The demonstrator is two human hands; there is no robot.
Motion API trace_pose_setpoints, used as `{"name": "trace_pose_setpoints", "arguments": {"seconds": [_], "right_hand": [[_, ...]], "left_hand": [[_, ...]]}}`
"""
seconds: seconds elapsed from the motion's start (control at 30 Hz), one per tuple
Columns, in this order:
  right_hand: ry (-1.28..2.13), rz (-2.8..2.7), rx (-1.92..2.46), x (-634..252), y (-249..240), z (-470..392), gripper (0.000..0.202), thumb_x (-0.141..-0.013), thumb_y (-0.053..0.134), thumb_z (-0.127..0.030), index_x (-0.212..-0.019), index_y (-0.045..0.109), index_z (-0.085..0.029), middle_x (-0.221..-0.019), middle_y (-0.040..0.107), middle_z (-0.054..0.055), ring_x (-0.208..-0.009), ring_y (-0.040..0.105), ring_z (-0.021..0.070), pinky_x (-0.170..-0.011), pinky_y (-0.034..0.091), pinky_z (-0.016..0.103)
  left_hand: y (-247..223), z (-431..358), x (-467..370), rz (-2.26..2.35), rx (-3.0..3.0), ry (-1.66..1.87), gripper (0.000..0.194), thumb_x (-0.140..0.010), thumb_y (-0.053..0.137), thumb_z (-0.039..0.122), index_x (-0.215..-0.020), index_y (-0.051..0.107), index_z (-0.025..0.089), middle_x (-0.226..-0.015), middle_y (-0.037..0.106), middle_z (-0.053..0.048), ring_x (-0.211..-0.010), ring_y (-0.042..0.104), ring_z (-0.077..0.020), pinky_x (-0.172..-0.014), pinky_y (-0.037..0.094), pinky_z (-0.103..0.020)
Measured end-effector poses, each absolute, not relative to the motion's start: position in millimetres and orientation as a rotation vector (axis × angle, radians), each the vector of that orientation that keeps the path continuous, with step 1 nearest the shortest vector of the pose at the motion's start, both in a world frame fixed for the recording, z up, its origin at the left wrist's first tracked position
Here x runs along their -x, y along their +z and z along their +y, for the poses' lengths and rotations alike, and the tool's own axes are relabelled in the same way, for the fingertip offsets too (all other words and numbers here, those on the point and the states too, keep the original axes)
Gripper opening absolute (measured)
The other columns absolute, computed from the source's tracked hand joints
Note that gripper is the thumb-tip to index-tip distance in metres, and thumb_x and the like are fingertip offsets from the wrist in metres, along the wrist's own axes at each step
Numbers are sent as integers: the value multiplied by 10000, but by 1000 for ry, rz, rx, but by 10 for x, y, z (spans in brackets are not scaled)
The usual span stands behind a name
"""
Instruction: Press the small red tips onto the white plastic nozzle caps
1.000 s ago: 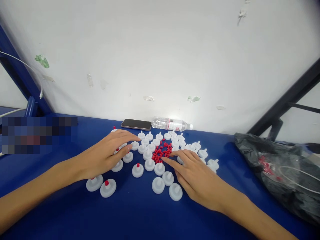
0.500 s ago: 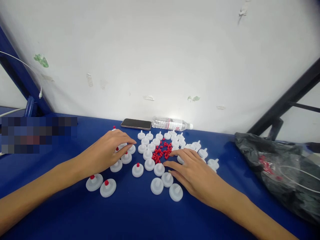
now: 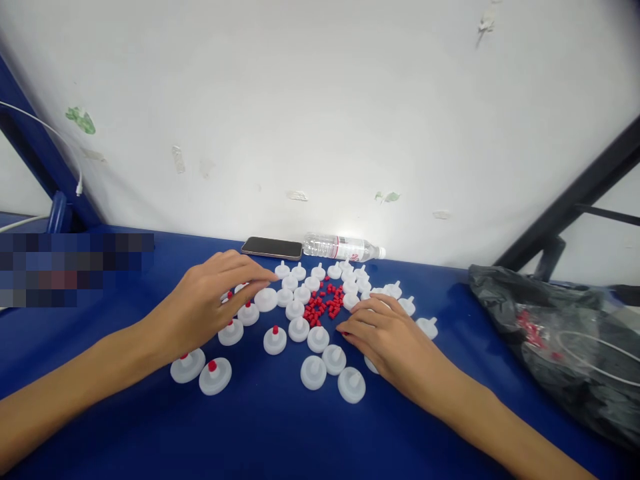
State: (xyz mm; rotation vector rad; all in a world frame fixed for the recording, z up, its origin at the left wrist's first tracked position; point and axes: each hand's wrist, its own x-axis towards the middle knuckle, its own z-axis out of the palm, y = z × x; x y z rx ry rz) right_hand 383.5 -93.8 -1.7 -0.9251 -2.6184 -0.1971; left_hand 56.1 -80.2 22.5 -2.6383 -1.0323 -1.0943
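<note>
My left hand [image 3: 210,290] is closed, thumb and index together at the top of a white round plastic disc with a spout [image 3: 265,301]; its spout is hidden behind the fingers. My right hand [image 3: 393,337] pinches a small red cap [image 3: 345,333], of which only a bit shows at the fingertips. Beside it lies a pile of small red caps [image 3: 320,308]. White discs with bare upright spouts [image 3: 313,373] surround the pile. Around my left hand stand several discs with red caps on their spouts, one of them a capped disc [image 3: 215,377] near the front.
A phone [image 3: 273,248] and a clear plastic bottle [image 3: 343,247] lie along the wall at the back of the blue table [image 3: 270,433]. At the right sits a black plastic bag [image 3: 565,353] with red pieces in clear plastic. A white cable [image 3: 50,127] hangs at the left.
My right hand has shifted slightly right from the pile and now shows a red cap at its fingertips. The left fingers have closed over a white disc, which is more visible now.
</note>
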Motion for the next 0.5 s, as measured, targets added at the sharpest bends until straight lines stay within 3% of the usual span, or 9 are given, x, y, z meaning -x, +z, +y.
{"name": "trace_pose_setpoints", "arguments": {"seconds": [0.23, 0.4, 0.5], "right_hand": [[-192, -2607, 940, -3811, 38, -955, 140, -991, 665, -106, -977, 768, -200, -872, 776, 14, -982, 718, 242, -1070, 453, 535], [-190, -2600, 959, -3804, 60, -957, 120, -1012, 650, -136, -975, 747, -195, -869, 779, 14, -956, 724, 242, -1087, 440, 559], [-172, -2562, 945, -3821, 62, -961, 136, -1030, 612, -115, -1015, 723, -193, -915, 791, 11, -974, 725, 230, -1112, 415, 560]], "left_hand": [[275, -1130, -803, -816, 2959, -1042, 212, -1061, 573, 151, -1214, 661, 267, -1015, 709, 10, -946, 577, -159, -876, 463, -289], [167, -1220, -899, -680, 2978, -738, 211, -1075, 503, 130, -1203, 652, 208, -1004, 704, -24, -954, 521, -209, -850, 409, -350], [145, -1262, -903, -776, 2963, -626, 147, -1063, 553, 212, -1158, 665, 207, -957, 688, -27, -946, 530, -232, -880, 402, -389]]}}
